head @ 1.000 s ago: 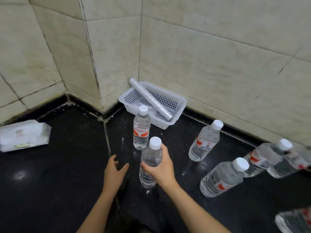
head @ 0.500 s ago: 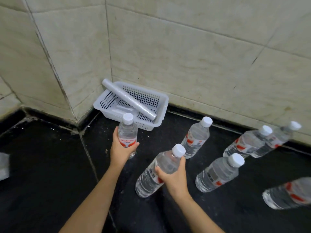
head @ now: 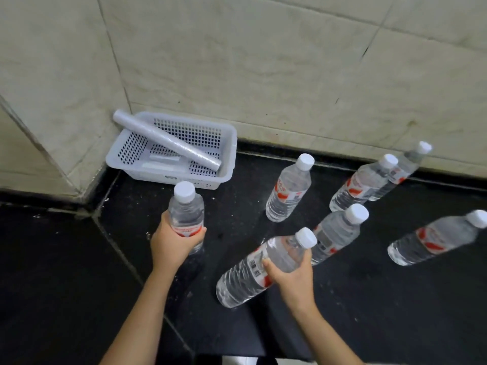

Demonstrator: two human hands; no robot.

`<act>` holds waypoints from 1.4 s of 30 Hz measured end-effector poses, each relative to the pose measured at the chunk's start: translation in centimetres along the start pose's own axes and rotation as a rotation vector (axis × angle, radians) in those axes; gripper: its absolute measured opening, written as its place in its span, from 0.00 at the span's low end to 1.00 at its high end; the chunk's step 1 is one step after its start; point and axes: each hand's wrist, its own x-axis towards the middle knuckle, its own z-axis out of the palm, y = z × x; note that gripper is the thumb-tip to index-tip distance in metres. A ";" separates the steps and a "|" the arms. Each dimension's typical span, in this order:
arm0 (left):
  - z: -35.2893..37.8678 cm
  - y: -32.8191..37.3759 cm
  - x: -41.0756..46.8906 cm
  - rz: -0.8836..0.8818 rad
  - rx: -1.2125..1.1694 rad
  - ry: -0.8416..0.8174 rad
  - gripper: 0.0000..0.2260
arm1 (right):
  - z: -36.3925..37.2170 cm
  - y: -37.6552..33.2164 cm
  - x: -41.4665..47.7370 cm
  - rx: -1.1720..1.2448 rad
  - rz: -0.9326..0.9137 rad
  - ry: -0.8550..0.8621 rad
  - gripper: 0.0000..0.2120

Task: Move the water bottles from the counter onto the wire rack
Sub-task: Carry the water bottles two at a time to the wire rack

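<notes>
We see the left hand (head: 172, 242) wrapped around the lower body of an upright water bottle (head: 186, 214), its white cap up, just in front of the white basket (head: 228, 164) that sits in the back left corner of the black desk (head: 66, 272) where the two tiled walls meet; whether that bottle's base touches the desk we cannot tell, since the hand hides it; the right hand (head: 291, 276) is closed around the upper half of a second bottle (head: 253, 275), which is tilted with its cap toward the back right and its base low toward the front, seemingly clear of the desk; a pale roll (head: 166, 139) lies slantwise across the basket, one end propped on the rim near the wall corner, and a flat white piece lies on the basket floor beneath it; five more bottles stand on the desk to the right of the hands; one (head: 288, 191) stands alone near the middle of the back edge; two (head: 365, 181) (head: 405, 167) stand close together farther right near the back wall, overlapping in our view; one (head: 336, 233) stands just behind the right hand; one (head: 434, 237) stands near the right edge; the wire rack is outside our view.
</notes>
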 end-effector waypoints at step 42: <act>25.3 16.2 -46.3 0.389 -0.012 -0.955 0.24 | -49.9 6.9 -27.9 -0.252 0.224 1.021 0.29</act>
